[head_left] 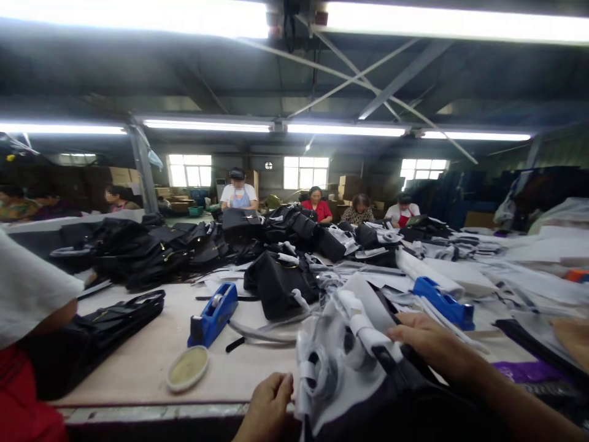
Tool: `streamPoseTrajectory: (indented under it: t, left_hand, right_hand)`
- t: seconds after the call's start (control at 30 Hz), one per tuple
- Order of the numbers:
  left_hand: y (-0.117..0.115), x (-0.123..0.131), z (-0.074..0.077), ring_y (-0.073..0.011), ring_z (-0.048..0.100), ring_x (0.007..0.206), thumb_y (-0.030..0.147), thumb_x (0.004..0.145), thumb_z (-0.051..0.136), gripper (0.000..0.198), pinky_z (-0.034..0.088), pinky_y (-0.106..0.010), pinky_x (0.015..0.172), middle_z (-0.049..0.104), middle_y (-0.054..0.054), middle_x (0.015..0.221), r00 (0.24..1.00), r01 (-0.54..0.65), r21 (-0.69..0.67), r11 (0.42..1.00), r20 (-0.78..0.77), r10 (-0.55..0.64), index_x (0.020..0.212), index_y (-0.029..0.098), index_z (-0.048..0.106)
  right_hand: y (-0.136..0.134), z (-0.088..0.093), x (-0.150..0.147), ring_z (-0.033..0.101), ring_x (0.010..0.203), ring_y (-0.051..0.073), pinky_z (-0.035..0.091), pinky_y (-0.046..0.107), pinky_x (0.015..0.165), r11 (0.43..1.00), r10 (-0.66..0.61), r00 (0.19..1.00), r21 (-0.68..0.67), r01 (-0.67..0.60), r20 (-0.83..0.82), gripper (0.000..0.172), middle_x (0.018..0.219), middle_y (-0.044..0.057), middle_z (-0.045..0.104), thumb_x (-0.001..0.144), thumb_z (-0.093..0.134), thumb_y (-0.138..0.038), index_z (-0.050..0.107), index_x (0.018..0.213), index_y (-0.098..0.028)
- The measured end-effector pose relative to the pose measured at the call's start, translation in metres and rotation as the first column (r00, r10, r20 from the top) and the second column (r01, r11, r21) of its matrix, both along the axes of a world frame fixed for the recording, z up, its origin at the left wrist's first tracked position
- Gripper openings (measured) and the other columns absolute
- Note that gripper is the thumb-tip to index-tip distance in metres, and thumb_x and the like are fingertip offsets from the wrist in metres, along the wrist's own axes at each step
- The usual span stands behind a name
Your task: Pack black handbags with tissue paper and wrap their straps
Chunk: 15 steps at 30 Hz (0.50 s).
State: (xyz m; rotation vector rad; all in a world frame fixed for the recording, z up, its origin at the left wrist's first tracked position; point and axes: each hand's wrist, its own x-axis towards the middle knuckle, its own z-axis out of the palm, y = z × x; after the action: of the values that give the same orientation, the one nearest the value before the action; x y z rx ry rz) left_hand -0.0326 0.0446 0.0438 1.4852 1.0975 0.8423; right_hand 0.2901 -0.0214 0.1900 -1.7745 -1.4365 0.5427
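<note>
A black bag (368,411), partly covered in pale wrapping, stands close to me at the table's front edge. White material is wrapped round its handle parts. My right hand (426,337) is closed on the bag's upper right side, thumb pointing left. At the bag's lower left, my left hand (271,402) has its fingers curled together beside the white wrapping; what they pinch, if anything, is hidden. Just beyond the bag lie a grey strap (264,333) and another black bag (280,285) with white-wrapped parts.
A blue tape dispenser (212,316) and a round shallow dish (187,368) sit to the left. Another blue dispenser (444,302) is at right. Heaped black bags (133,248) cross the table. A person in a white head covering (32,288) is close at left; several people work beyond.
</note>
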Motion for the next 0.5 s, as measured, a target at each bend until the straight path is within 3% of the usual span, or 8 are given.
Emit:
streamPoseTrajectory:
  t: [0.1,0.2,0.23,0.3,0.37,0.43,0.47,0.5]
  left_hand:
    - [-0.002,-0.001,-0.011,-0.0274,0.065,0.078,0.064,0.079,0.058,0.046,0.048,-0.036,0.077,0.07,-0.008,0.073,0.998,-0.051,0.002,0.999,0.024,0.051,0.072,0.019,0.067]
    - [-0.001,-0.004,-0.02,-0.029,0.068,0.086,0.073,0.076,0.056,0.058,0.05,-0.039,0.082,0.073,-0.011,0.085,0.994,-0.032,-0.077,0.997,0.1,0.04,0.082,0.017,0.068]
    - [0.0,-0.006,-0.022,-0.0306,0.068,0.095,0.078,0.074,0.056,0.064,0.051,-0.04,0.084,0.074,-0.013,0.094,0.986,-0.033,-0.146,0.989,0.158,0.056,0.089,0.017,0.069]
    - [0.003,-0.012,-0.026,-0.0338,0.063,0.115,0.086,0.066,0.057,0.08,0.051,-0.043,0.09,0.071,-0.017,0.118,0.941,-0.024,-0.326,0.945,0.311,0.131,0.109,0.019,0.067]
    - [0.006,-0.025,-0.032,-0.0365,0.057,0.127,0.091,0.059,0.058,0.096,0.051,-0.046,0.094,0.064,-0.018,0.133,0.88,0.063,-0.479,0.875,0.44,0.178,0.123,0.021,0.062]
    - [0.005,-0.042,-0.043,-0.0383,0.056,0.127,0.088,0.059,0.063,0.096,0.051,-0.048,0.098,0.064,-0.016,0.134,0.856,0.113,-0.492,0.863,0.489,0.167,0.129,0.022,0.06]
    - [0.003,-0.05,-0.05,-0.039,0.057,0.127,0.083,0.059,0.068,0.094,0.05,-0.048,0.1,0.065,-0.016,0.132,0.856,0.098,-0.457,0.884,0.491,0.159,0.13,0.022,0.059]
    - [0.0,-0.059,-0.057,-0.0395,0.058,0.125,0.077,0.059,0.074,0.093,0.049,-0.048,0.102,0.068,-0.017,0.128,0.865,0.059,-0.408,0.911,0.477,0.158,0.13,0.021,0.059]
  right_hand:
    - [0.01,0.038,-0.004,0.054,0.053,0.016,0.032,0.027,0.049,0.988,0.106,0.941,-0.138,-0.064,0.321,0.021,0.058,0.004,0.063,0.073,0.056,-0.031,0.058,0.055,-0.021]
    - [0.023,0.052,-0.047,0.057,0.058,0.02,0.033,0.03,0.054,0.98,0.185,0.786,-0.175,-0.098,0.59,0.019,0.062,0.009,0.065,0.071,0.056,-0.022,0.058,0.052,-0.02]
    - [0.028,0.052,-0.069,0.058,0.058,0.02,0.034,0.03,0.054,0.961,0.26,0.764,-0.237,-0.144,0.591,0.021,0.062,0.01,0.065,0.072,0.057,-0.022,0.059,0.051,-0.02]
    - [0.039,0.047,-0.116,0.058,0.052,0.019,0.037,0.029,0.052,0.868,0.478,0.747,-0.381,-0.319,0.463,0.027,0.055,0.008,0.064,0.075,0.058,-0.026,0.063,0.05,-0.018]
    - [0.049,0.039,-0.156,0.06,0.053,0.016,0.042,0.025,0.052,0.695,0.698,0.668,-0.469,-0.545,0.258,0.026,0.059,0.003,0.068,0.08,0.058,-0.033,0.074,0.067,-0.017]
    - [0.059,0.028,-0.176,0.067,0.07,0.017,0.049,0.024,0.064,0.564,0.812,0.576,-0.377,-0.735,0.092,0.029,0.08,0.002,0.075,0.086,0.054,-0.034,0.077,0.093,-0.018]
    - [0.063,0.019,-0.177,0.069,0.083,0.019,0.052,0.026,0.074,0.558,0.823,0.564,-0.288,-0.778,0.07,0.032,0.093,0.002,0.076,0.088,0.052,-0.033,0.076,0.104,-0.019]
    - [0.067,0.007,-0.172,0.068,0.095,0.021,0.051,0.029,0.085,0.609,0.792,0.602,-0.188,-0.771,0.096,0.034,0.105,0.004,0.075,0.09,0.051,-0.032,0.074,0.111,-0.019]
